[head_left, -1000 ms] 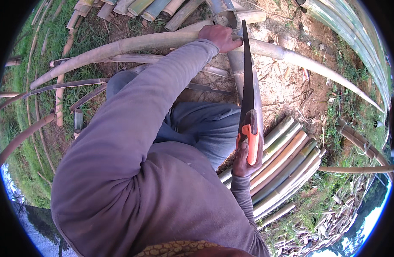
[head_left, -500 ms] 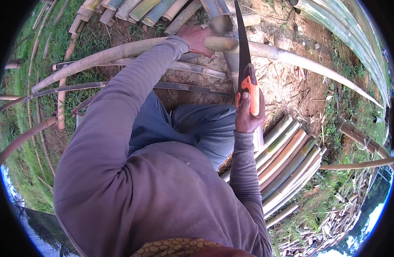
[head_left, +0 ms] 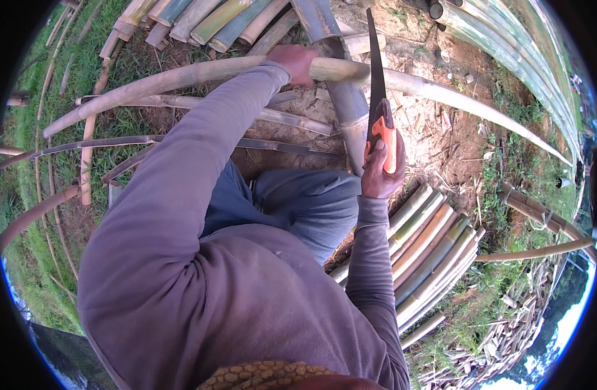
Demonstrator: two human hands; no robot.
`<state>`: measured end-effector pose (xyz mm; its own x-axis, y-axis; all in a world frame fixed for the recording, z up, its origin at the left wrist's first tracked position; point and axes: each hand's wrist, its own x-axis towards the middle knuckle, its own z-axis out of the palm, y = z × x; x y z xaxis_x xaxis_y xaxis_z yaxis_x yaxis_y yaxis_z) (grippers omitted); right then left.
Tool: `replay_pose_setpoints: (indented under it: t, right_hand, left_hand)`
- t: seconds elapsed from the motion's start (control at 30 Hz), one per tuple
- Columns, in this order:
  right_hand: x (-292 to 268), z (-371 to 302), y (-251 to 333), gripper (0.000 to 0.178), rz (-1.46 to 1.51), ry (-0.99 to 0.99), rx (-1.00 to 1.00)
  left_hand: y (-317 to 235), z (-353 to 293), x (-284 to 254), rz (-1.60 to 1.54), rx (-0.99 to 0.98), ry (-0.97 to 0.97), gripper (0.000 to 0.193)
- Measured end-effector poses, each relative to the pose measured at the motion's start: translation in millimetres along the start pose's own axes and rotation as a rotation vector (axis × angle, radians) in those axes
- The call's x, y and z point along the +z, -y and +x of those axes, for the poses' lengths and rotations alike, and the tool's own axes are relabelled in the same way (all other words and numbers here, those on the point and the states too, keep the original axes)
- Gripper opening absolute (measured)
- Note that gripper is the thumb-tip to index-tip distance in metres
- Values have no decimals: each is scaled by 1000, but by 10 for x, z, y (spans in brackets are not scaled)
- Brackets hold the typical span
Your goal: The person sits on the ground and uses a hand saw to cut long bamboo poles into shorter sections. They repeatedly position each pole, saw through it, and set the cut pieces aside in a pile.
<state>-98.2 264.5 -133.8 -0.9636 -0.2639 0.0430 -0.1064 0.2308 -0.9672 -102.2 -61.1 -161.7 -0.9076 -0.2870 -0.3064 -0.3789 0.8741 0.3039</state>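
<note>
The right hand (head_left: 381, 172) is closed around the orange handle of a saw (head_left: 378, 97), blade pointing away. Just beyond, the blade crosses a long bamboo pole (head_left: 181, 78). The left hand (head_left: 297, 64) grips that pole, fingers wrapped over it, left of the blade.

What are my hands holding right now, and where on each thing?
The right hand grips a hand saw by its orange handle. The left hand grasps the long bamboo pole near its cut end.
</note>
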Motion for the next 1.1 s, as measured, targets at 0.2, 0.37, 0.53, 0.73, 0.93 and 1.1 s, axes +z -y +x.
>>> replay_pose_setpoints:
  t: [0.2, 0.37, 0.53, 0.73, 0.93, 1.1]
  right_hand:
    - [45, 31, 33, 50, 63, 4, -16]
    - [-429, -675, 282, 53, -54, 16, -69]
    - [-474, -743, 187, 63, 98, -28, -41]
    - [294, 716, 308, 41, 153, 3, 35]
    - [-498, -720, 257, 58, -74, 33, -97]
    - [-589, -918, 252, 67, 135, 16, 4]
  left_hand:
    - [66, 89, -17, -24, 45, 12, 62]
    - [112, 76, -65, -31, 30, 25, 63]
    - [85, 87, -41, -47, 23, 28, 63]
    - [39, 97, 1, 20, 31, -25, 65]
    - [173, 146, 10, -10, 56, 1, 70]
    - [99, 84, -69, -10, 10, 55, 66]
